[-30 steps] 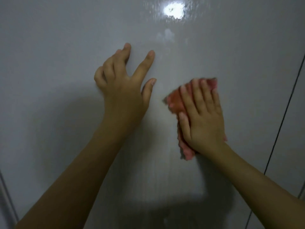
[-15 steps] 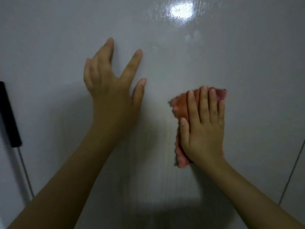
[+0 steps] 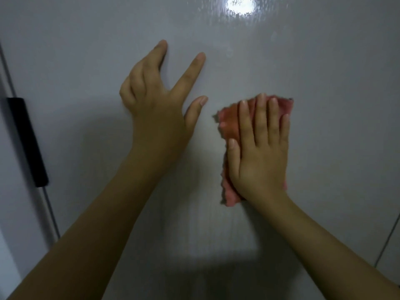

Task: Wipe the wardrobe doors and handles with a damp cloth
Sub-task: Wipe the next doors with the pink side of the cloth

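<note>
Showing more black handle (image 3: 27, 141) than before.

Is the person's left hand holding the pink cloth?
No, the pink cloth lies under the flat right hand against the wardrobe door, while the left hand rests bare on it.

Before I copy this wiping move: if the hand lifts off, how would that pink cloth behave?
Probably floppy: the pink cloth is folded with ragged, crumpled edges under the flat right hand. Likely light, since one palm alone pins it to the upright wardrobe door. Released, it would probably slide down the glossy surface.
</note>
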Tool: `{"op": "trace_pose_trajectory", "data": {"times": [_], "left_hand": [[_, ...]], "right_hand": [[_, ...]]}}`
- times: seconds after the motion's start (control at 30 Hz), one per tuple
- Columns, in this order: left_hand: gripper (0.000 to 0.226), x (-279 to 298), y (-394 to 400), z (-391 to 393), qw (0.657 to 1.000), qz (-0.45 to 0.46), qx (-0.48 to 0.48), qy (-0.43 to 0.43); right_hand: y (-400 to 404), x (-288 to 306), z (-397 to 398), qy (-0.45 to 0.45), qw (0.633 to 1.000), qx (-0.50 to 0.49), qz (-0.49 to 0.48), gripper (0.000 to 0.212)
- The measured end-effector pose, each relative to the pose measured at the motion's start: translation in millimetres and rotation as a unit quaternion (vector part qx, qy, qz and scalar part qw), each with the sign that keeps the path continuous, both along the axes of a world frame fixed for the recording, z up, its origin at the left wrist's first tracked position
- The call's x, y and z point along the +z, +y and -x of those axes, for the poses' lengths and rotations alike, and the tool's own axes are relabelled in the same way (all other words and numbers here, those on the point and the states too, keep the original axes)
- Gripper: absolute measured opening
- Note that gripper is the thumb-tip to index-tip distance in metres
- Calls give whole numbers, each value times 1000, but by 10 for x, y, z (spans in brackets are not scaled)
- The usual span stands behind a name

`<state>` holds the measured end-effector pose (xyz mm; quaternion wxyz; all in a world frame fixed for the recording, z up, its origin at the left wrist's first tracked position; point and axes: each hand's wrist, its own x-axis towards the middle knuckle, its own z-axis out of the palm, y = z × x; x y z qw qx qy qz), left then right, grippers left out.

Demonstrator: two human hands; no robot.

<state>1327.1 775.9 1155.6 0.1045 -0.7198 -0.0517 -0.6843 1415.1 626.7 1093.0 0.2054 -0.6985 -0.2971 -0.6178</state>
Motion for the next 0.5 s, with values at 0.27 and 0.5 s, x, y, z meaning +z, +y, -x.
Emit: {"op": "trace_pose_trajectory", "data": {"times": [0.27, 0.5], "left_hand": [[50, -40, 271, 211, 1000, 0, -11, -7], [50, -130, 674, 430, 1000, 26, -10, -3]], "right_hand": [[-242, -419, -108, -83, 976, -1, 202, 58], [537, -44, 298, -11, 999, 31, 44, 59]]}}
